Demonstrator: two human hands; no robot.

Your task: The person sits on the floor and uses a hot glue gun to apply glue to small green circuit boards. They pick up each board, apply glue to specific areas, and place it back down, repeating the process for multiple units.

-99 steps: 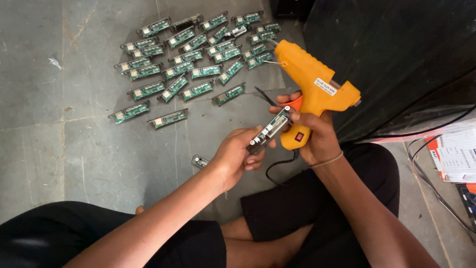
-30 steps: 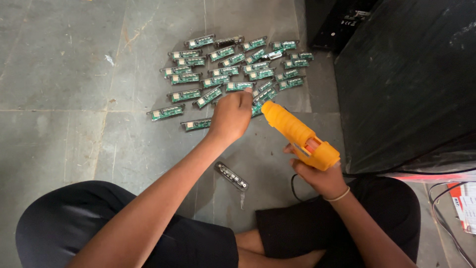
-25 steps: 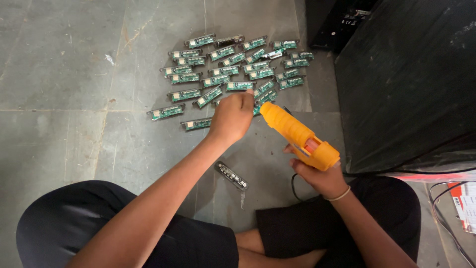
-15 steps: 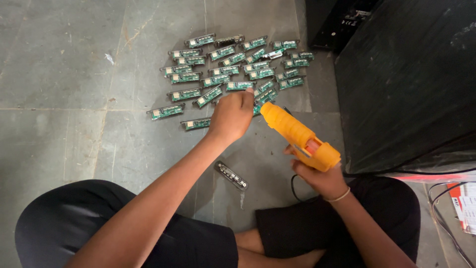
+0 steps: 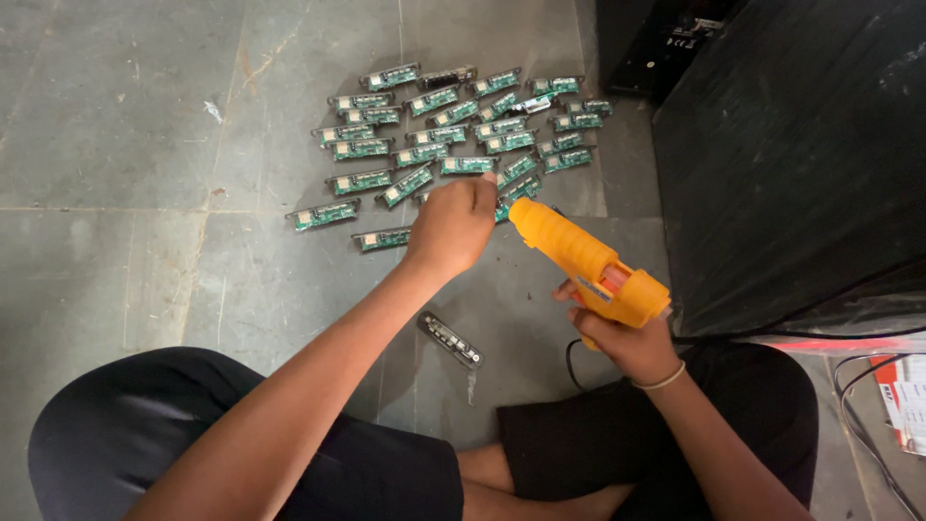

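glue gun: orange hot glue gun (image 5: pixel 586 262), held low over the floor, nozzle pointing up-left toward the near edge of the board spread.
right hand: right hand (image 5: pixel 625 340) clamped round the gun's grip, thin band on the wrist.
left hand: left hand (image 5: pixel 453 224) reaching out to the spread's near edge, fingers curled down over the boards there. Can't tell if it's pinching one; the knuckles hide the fingertips.
hands: apart, the gun's nozzle just beside the left hand.
boards: green circuit boards (image 5: pixel 436 99), narrow strips, laid in loose rows on the floor beyond the left hand, a couple straggling to the left.
black panel: one black faceplate strip (image 5: pixel 449 340) lying alone on the floor, nearer the body, between the two forearms.
floor: grey stone tile floor (image 5: pixel 116 135), scuffed.
right side: big black cabinet (image 5: pixel 801 164) just beside the gun, cables and papers at its foot.
posture: person sits cross-legged in black clothing.
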